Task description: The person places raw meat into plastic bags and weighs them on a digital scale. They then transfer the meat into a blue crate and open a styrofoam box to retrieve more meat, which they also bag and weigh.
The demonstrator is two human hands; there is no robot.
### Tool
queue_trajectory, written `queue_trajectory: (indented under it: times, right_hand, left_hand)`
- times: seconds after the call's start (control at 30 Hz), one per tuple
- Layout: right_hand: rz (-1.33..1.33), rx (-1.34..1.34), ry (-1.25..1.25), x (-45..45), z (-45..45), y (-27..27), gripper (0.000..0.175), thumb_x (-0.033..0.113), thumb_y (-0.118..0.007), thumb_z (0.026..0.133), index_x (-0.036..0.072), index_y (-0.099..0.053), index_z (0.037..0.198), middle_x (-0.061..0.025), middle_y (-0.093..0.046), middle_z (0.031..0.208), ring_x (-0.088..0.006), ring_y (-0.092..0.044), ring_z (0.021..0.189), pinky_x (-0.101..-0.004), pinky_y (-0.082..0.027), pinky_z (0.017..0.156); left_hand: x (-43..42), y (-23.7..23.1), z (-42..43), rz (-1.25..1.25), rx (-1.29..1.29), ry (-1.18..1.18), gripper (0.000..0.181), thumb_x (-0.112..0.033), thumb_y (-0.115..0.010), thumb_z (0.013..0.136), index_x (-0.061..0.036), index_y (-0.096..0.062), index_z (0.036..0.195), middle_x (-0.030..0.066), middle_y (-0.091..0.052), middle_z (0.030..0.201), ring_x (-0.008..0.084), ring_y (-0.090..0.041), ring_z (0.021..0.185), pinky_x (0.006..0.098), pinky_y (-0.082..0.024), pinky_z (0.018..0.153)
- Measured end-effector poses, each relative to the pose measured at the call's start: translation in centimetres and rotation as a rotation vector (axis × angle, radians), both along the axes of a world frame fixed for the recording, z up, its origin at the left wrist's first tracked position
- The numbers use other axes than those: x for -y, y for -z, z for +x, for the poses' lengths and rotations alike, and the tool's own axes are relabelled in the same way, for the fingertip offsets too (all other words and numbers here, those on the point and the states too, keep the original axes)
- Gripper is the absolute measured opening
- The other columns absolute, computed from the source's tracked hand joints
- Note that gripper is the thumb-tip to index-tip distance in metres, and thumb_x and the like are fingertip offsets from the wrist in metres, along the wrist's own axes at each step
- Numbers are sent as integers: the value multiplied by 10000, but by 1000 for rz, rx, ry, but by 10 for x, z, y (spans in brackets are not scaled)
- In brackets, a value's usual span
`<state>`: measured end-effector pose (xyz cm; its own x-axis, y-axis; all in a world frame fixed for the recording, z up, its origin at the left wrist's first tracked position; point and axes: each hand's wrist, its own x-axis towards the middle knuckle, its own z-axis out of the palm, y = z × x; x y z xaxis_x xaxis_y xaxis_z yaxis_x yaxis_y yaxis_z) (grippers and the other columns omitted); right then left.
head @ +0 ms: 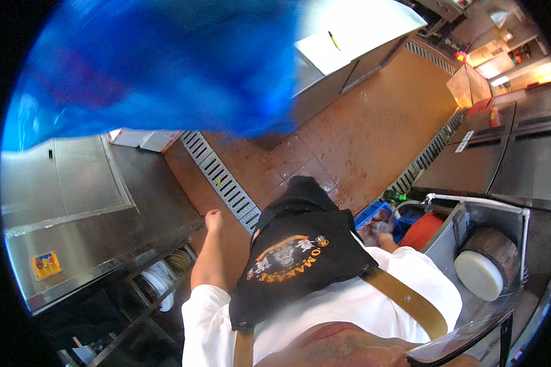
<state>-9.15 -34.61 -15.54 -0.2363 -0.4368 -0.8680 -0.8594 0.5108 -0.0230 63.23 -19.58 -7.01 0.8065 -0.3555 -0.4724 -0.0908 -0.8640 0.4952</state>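
My left hand (213, 220) hangs out at my side with its fingers curled and nothing visible in them. Behind it runs a slotted metal floor drain cover (218, 176), and a steel counter (133, 225) stands farther left. On my other side, my right hand (385, 240) is down by a blue plastic crate (369, 214). Reddish contents and clear plastic (380, 225) show in the crate. That hand is small and partly hidden, so its grip and any contact cannot be made out. A printed black apron (289, 257) with brown straps covers my front.
A blurred blue sheet (188, 69) hides much of the upper left. A white worktop (362, 27) carries a marker pen (334, 40). To the right are a red basin (422, 231), a steel sink (450, 243) and a round white block (479, 275). The tiled floor (362, 124) looks wet.
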Motion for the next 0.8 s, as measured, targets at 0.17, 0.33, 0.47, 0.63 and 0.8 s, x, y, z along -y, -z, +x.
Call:
queue_trajectory:
  times: [0.17,0.33,0.47,0.63,0.8]
  right_hand:
    - [243,120,-132,51,181,-29,263,300,-574,913,107,-722,1017,-83,-692,826,-243,-650,734,-401,-515,641]
    - [-5,632,-127,194,356,7,210,231,-568,915,105,-724,979,-23,-609,701,-154,-540,593,-341,-449,526]
    - [-105,709,-537,232,625,-61,278,259,-587,926,74,-689,1107,-41,-651,768,-143,-601,644,-308,-469,545]
    - [-39,907,-769,204,783,-154,337,192,-640,943,66,-613,1254,-52,-670,929,-126,-617,800,-298,-510,654]
    - [-133,911,-457,233,859,-196,311,161,-636,943,11,-623,1214,-41,-668,959,-111,-607,793,-274,-501,682]
  left_hand:
    - [-8,46,103,-294,-107,-179,274,-222,-682,835,-17,-711,1014,122,-734,928,222,-684,821,353,-532,758]
    - [118,28,139,-354,-180,-212,358,-291,-696,808,-72,-706,1091,133,-727,1038,250,-692,950,376,-542,842]
    - [55,45,235,-171,-55,-385,360,-271,-726,769,-59,-712,1059,134,-728,1038,254,-697,946,380,-545,842]
    - [-15,78,324,-221,-198,-765,263,-224,-727,784,-66,-719,994,106,-716,849,252,-681,786,395,-549,720]
    - [9,94,470,-316,-452,-793,123,-224,-644,908,-106,-621,931,9,-547,722,135,-507,554,337,-407,473]
